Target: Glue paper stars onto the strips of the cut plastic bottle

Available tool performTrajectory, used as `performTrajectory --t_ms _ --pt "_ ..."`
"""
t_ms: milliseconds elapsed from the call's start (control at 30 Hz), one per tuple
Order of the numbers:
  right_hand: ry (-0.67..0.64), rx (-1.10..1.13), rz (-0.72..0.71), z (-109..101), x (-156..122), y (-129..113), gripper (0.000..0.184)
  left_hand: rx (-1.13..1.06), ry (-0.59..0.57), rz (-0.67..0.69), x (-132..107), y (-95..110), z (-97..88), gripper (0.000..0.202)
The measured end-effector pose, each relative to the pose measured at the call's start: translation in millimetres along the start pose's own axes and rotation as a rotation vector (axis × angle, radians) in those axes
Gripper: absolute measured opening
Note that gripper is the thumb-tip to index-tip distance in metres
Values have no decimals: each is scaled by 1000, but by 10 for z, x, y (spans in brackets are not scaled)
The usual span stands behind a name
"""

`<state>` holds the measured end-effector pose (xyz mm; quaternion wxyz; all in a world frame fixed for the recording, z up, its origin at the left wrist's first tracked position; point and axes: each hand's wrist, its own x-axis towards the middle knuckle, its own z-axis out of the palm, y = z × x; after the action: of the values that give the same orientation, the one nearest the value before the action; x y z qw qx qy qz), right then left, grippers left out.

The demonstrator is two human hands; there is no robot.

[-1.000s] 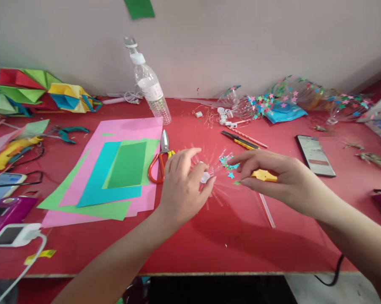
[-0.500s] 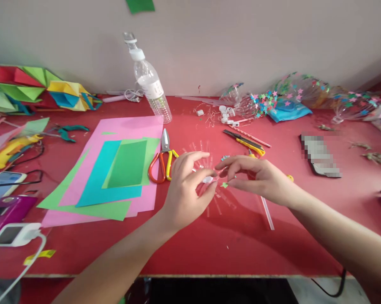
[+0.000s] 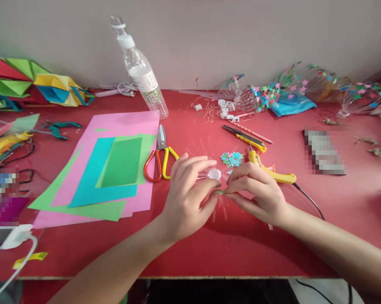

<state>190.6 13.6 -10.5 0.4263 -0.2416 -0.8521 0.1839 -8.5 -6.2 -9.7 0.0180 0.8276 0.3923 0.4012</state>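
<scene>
My left hand holds a clear plastic burst of thin strips with a small white cap at its centre, fingers curled round it above the red table. My right hand meets it from the right and pinches a tiny green paper star against the strips. A small heap of coloured paper stars lies just beyond both hands. A yellow glue gun lies on the table behind my right hand.
Orange-handled scissors and stacked pink, green and blue paper sheets lie to the left. A plastic bottle stands at the back. A yellow utility knife, star-covered clear pieces, folded paper shapes and phones surround the work area.
My right hand left the star heap with one green star and moved left and nearer, meeting my left hand. The glue gun it covered now shows.
</scene>
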Motion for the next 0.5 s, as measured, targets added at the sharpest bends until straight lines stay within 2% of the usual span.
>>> performTrajectory --t_ms 167,500 --pt "26 -136 -127 0 -38 -8 10 31 1 35 -32 21 12 19" --pt "23 -187 -98 28 -57 -18 9 55 -3 46 -46 58 26 15"
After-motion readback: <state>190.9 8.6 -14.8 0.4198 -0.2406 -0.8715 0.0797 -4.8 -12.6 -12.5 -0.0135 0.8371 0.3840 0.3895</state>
